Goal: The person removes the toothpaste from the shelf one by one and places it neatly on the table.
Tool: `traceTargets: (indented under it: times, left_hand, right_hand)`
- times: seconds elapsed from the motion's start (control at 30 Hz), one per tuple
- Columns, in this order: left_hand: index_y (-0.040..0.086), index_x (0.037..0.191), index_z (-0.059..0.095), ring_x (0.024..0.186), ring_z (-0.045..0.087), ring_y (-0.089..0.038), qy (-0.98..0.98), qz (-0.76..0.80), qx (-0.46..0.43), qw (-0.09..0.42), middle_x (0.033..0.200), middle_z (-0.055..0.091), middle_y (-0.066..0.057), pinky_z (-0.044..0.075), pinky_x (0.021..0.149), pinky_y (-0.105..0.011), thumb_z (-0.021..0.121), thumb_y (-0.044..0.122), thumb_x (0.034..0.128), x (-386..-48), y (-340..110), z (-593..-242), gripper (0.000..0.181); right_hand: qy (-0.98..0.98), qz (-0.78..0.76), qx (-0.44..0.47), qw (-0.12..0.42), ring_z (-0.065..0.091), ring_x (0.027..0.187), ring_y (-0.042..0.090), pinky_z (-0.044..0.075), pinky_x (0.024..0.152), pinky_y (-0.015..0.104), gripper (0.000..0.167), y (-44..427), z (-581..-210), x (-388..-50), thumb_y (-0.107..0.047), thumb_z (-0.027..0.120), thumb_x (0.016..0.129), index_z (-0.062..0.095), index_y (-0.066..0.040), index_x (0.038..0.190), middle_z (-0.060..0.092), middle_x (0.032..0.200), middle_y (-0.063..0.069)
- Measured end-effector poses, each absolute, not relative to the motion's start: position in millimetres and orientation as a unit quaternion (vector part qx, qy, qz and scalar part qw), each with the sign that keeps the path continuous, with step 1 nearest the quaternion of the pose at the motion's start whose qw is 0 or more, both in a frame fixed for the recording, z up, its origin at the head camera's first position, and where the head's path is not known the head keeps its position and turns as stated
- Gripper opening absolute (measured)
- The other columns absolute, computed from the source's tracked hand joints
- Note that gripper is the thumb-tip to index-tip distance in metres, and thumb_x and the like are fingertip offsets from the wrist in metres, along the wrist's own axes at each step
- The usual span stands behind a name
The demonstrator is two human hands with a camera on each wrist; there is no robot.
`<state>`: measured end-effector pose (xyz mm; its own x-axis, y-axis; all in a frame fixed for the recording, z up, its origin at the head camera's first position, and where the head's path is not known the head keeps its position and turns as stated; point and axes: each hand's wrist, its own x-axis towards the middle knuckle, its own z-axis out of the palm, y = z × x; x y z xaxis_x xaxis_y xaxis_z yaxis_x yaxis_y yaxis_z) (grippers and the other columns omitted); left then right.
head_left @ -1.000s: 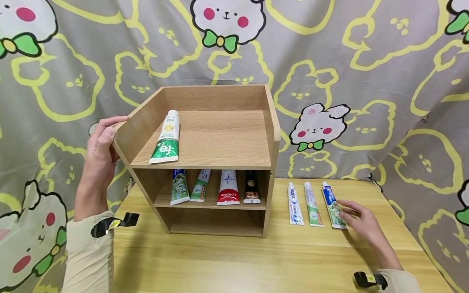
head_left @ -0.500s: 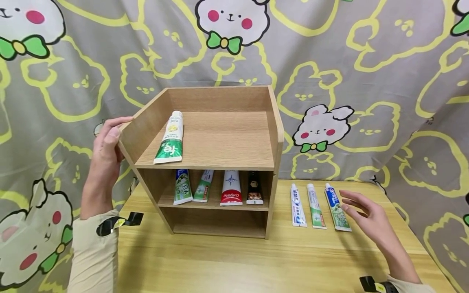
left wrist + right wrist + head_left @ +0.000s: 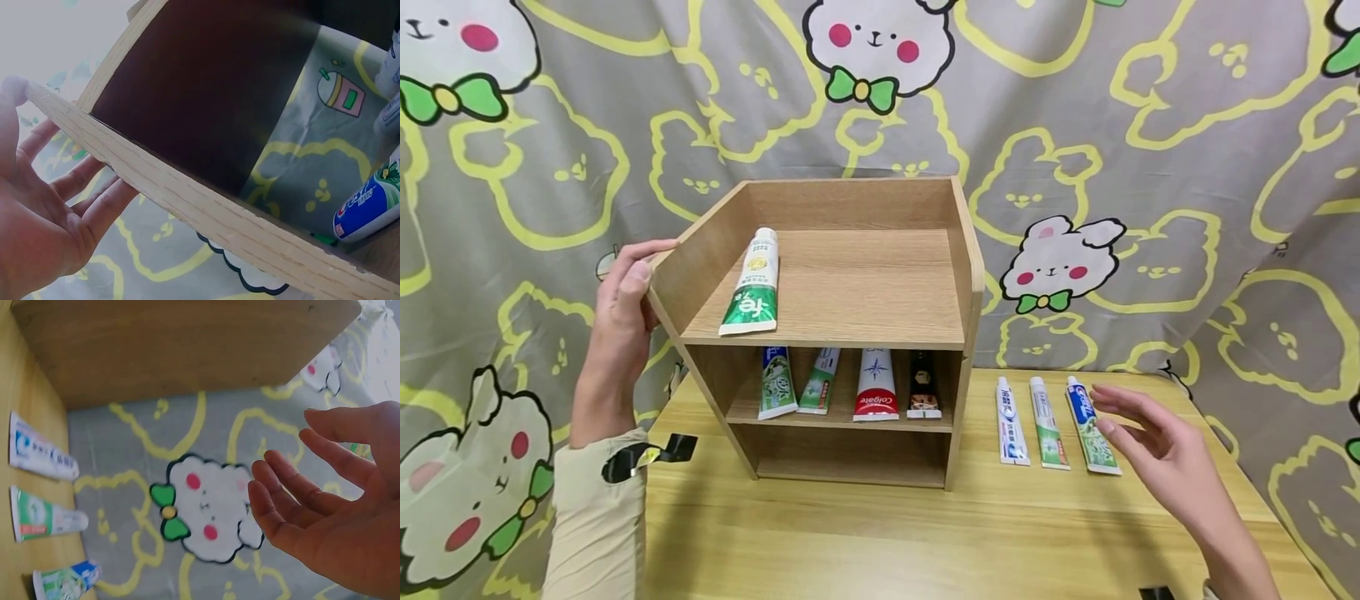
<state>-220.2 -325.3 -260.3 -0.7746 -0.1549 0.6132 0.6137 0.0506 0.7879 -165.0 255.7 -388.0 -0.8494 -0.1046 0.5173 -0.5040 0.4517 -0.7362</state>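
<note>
My left hand (image 3: 616, 337) holds the left side panel of a wooden shelf unit (image 3: 865, 275), thumb on its front edge and fingers behind, as the left wrist view shows. A green-and-white toothpaste tube (image 3: 751, 287) lies on the top level. Several more tubes, among them a red-and-white Colgate one (image 3: 876, 392), lie on the middle level. My right hand (image 3: 1168, 442) hovers with relaxed, empty fingers beside a blue-and-green toothpaste tube (image 3: 1092, 429) on the table. Left of that tube lie a white-and-green toothpaste tube (image 3: 1049, 425) and a white-and-blue one (image 3: 1012, 425).
The wooden table (image 3: 850, 542) carries the shelf unit and the row of three tubes at its right. A grey patterned curtain (image 3: 1060, 100) hangs close behind the table and along its sides.
My right hand has come off the blue-and-green toothpaste tube and lifted slightly above it. The tube stays on the table. My left hand keeps its hold on the shelf unit.
</note>
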Motion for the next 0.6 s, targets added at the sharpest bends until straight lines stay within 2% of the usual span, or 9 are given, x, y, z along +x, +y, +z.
traceTargets:
  times: [0.23, 0.43, 0.6]
  left_hand:
    - [0.006, 0.133, 0.064, 0.096, 0.052, -0.030, -0.670, -0.662, -0.172, 0.289, 0.123, 0.053, -0.018, 0.046, 0.067, -0.031, 0.049, 0.025, 0.0988, -219.4, -324.9, -260.6, 0.042]
    - [0.006, 0.133, 0.064, 0.095, 0.052, -0.030, -0.669, -0.661, -0.175, 0.291, 0.123, 0.053, -0.018, 0.046, 0.066, -0.031, 0.049, 0.024, 0.0987, -221.2, -323.8, -260.3, 0.042]
    - [0.005, 0.132, 0.065, 0.090, 0.052, -0.029, -0.665, -0.666, -0.173, 0.291, 0.118, 0.054, -0.019, 0.045, 0.061, -0.028, 0.049, 0.024, 0.0994, -220.9, -324.7, -260.5, 0.041]
  right_hand:
    - [-0.757, 0.565, 0.242, 0.220, 0.066, 0.116, 0.017, 0.049, 0.097, 0.023, 0.041, 224.8, -375.0, -149.4, 0.020, 0.062, 0.090, 0.062, 0.011, 0.130, 0.064, 0.127, 0.025]
    - [-0.751, 0.557, 0.283, 0.214, 0.063, 0.118, 0.021, 0.048, 0.100, 0.026, 0.048, 194.8, -360.9, -136.2, 0.023, 0.064, 0.087, 0.063, 0.006, 0.131, 0.063, 0.130, 0.020]
    - [-0.763, 0.483, 0.343, 0.259, 0.060, 0.122, 0.019, 0.048, 0.100, 0.023, 0.058, 166.9, -352.9, -134.8, 0.022, 0.070, 0.081, 0.066, -0.004, 0.133, 0.064, 0.131, 0.011]
